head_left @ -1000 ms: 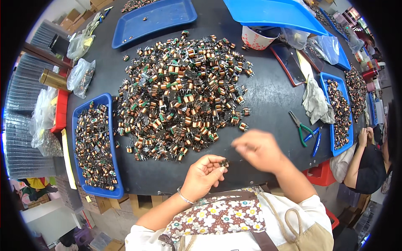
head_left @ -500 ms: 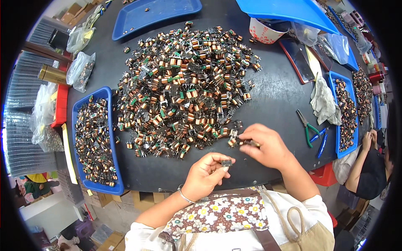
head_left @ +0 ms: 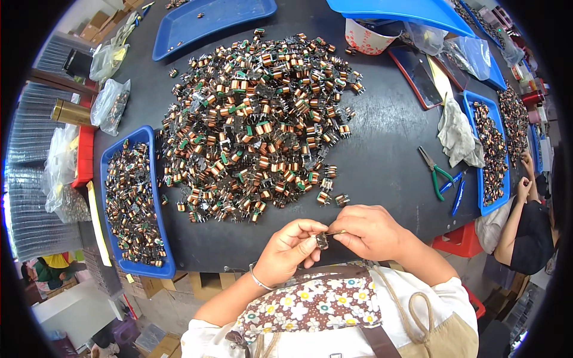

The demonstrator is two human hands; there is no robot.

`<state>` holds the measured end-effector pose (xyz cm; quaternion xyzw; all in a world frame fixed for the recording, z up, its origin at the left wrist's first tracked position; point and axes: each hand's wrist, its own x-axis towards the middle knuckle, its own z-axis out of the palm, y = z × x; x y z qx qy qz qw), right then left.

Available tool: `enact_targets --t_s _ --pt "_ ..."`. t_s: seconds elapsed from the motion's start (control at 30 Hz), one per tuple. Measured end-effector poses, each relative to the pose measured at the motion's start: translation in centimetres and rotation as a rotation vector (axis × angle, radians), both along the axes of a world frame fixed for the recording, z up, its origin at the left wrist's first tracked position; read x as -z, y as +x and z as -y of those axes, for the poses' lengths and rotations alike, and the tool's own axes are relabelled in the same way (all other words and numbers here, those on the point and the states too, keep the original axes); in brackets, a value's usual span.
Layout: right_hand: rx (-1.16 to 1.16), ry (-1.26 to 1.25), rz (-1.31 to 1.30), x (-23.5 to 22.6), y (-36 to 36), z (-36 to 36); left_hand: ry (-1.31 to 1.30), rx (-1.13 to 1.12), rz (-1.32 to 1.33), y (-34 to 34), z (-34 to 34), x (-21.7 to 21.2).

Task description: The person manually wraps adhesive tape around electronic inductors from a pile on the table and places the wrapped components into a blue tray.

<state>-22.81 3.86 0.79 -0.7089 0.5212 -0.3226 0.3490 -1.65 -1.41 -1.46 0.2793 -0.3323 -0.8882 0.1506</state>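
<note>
My left hand [head_left: 289, 253] pinches a small dark coil component [head_left: 322, 240] between thumb and fingers, above the table's near edge. Close against it, my right hand [head_left: 373, 231] is closed around a thin, narrow tool [head_left: 338, 232], whose tip meets the component. Most of that tool is hidden in the fingers, so its exact kind does not show. Beyond both hands lies a large heap of copper-wound coils [head_left: 256, 131] with black bases and metal pins. A loose coil [head_left: 342, 200] rests just past my right hand.
A blue tray of coils [head_left: 172, 262] stands at the left, another blue tray [head_left: 503, 206] at the right. Green-handled pliers [head_left: 439, 179], a blue pen [head_left: 458, 198] and a grey cloth [head_left: 459, 134] lie right of the heap. At the far right another person's hands [head_left: 525, 182] show.
My right hand has moved from the heap's near edge toward my left hand, and its tool now touches the component. The view has shifted slightly.
</note>
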Motion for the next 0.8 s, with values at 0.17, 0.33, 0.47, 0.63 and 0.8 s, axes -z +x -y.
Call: enact_targets --t_s 0.17,0.33,0.47,0.63,0.8 --pt "-0.001 -0.046 0.002 0.0 0.0 -0.1 0.018 0.004 -0.011 0.1 -0.1 0.1" --pt "0.013 -0.076 0.004 0.1 0.2 -0.4 0.048 0.005 -0.015 0.1 -0.1 0.0" --pt "0.03 -0.135 -0.029 0.3 0.6 -0.5 0.038 0.007 -0.011 0.1 -0.2 0.2" --pt "0.102 -0.166 -0.084 0.2 1.0 -0.7 0.053 -0.033 -0.028 0.2 -0.4 0.4" --pt "0.011 -0.124 -0.069 0.1 0.6 -0.6 0.083 -0.068 -0.085 0.1 -0.6 0.4"
